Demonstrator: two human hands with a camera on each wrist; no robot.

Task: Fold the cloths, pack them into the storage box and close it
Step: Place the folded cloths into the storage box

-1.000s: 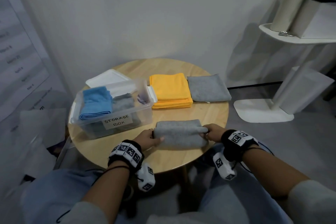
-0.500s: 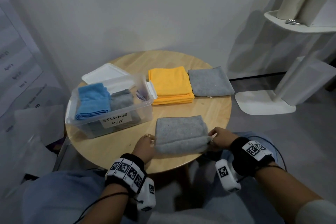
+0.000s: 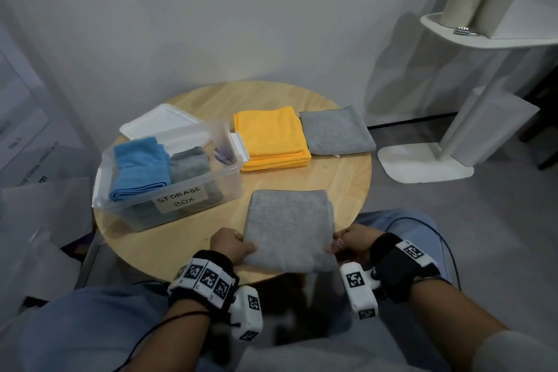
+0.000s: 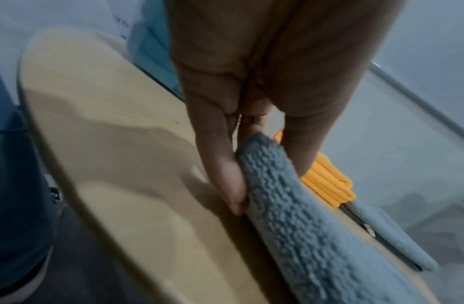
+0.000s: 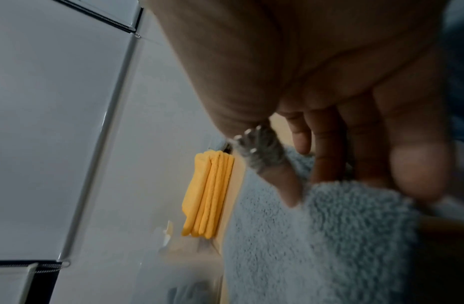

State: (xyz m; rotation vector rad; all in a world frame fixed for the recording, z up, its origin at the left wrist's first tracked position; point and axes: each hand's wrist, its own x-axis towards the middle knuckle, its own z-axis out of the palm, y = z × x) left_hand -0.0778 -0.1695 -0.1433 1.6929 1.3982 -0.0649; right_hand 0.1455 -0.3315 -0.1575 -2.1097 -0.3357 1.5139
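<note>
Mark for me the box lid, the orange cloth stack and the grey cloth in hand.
box lid (image 3: 157,122), head view, on its flat white top.
orange cloth stack (image 3: 269,131), head view, on the top cloth's middle.
grey cloth in hand (image 3: 288,228), head view, on the middle of its upper face.

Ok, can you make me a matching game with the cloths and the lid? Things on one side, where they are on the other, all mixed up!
Things:
1. blue cloth
2. orange cloths
3. grey cloth at the near table edge
4. white lid

Places:
A. flat on the table behind the storage box
B. held at its near corners by the left hand and the right hand
C. inside the storage box
D. stacked on the table, right of the box

Pairs: 1-C, 2-D, 3-B, 4-A
</note>
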